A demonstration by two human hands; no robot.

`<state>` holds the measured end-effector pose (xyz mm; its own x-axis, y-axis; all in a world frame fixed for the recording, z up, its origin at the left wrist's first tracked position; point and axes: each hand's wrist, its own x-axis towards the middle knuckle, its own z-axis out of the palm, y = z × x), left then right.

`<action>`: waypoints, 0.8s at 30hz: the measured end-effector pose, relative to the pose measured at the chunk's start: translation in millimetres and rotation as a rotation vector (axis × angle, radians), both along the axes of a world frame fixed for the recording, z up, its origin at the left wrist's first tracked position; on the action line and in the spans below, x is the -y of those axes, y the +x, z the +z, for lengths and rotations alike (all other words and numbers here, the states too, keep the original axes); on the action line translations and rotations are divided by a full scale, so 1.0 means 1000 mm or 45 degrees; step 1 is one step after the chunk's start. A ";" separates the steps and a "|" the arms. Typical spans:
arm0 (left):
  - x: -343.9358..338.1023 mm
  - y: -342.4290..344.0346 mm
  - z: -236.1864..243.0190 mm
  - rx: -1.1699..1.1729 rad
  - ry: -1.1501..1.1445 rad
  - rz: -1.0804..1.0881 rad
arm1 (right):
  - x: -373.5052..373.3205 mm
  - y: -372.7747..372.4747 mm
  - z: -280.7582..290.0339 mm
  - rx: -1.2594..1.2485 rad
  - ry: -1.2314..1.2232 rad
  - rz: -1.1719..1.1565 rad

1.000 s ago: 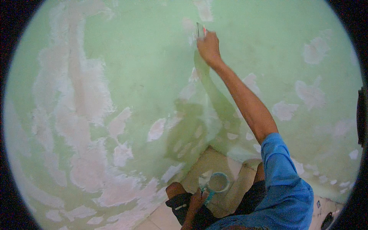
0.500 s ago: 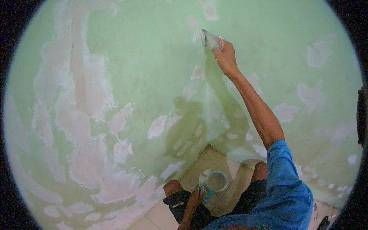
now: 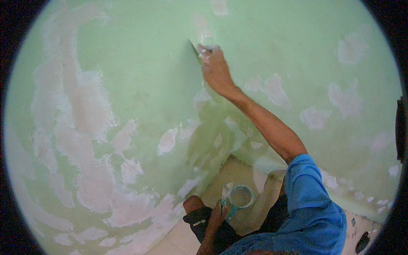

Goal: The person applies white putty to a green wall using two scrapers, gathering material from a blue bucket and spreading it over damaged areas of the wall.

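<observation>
My right hand [image 3: 216, 70] is closed round the handle of a putty knife [image 3: 195, 48], its thin blade seen nearly edge-on at the green wall [image 3: 144, 72]. Just above it is a pale filler patch [image 3: 202, 26]. Low in front of me, my left hand [image 3: 216, 214] is closed beside my knee, on what looks like a second putty knife with a pale, smeared blade [image 3: 228, 190]. Right beside that hand is a round container with a light-blue rim [image 3: 252, 197] and handle; whether my fingers also hold that handle, I cannot tell.
Two green walls meet at a corner [image 3: 230, 156] above the tiled floor [image 3: 231, 172]. Large pale filler areas [image 3: 91, 182] spread over the left wall, smaller patches [image 3: 315, 117] over the right one. A dark object [image 3: 362, 243] lies on the floor at lower right.
My right hand and its putty knife have moved left and slightly down along the wall, and the blade has turned more edge-on. My left hand and the container have stayed nearly in place.
</observation>
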<state>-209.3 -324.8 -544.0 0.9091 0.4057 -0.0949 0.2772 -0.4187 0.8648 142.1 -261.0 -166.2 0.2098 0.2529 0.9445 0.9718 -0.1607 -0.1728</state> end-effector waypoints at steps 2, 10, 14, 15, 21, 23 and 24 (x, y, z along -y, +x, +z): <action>-0.003 -0.001 -0.011 -0.054 0.003 -0.023 | 0.008 0.018 0.012 -0.073 0.184 -0.184; 0.002 0.003 -0.041 0.064 0.076 0.006 | -0.018 0.020 0.063 -0.273 0.144 -0.243; 0.001 0.001 -0.023 0.007 -0.037 0.069 | 0.002 -0.009 0.031 -0.083 0.072 0.063; -0.001 0.002 -0.010 0.010 -0.101 0.077 | 0.012 0.001 0.024 -0.082 0.071 0.142; -0.009 0.030 0.045 0.165 -0.062 0.218 | 0.041 0.041 0.022 -0.738 0.148 0.505; -0.026 0.047 0.088 0.464 0.822 0.125 | 0.053 0.026 0.021 -1.049 0.092 0.953; -0.035 0.054 0.110 0.611 1.271 0.224 | 0.056 0.010 0.013 -1.086 0.147 1.095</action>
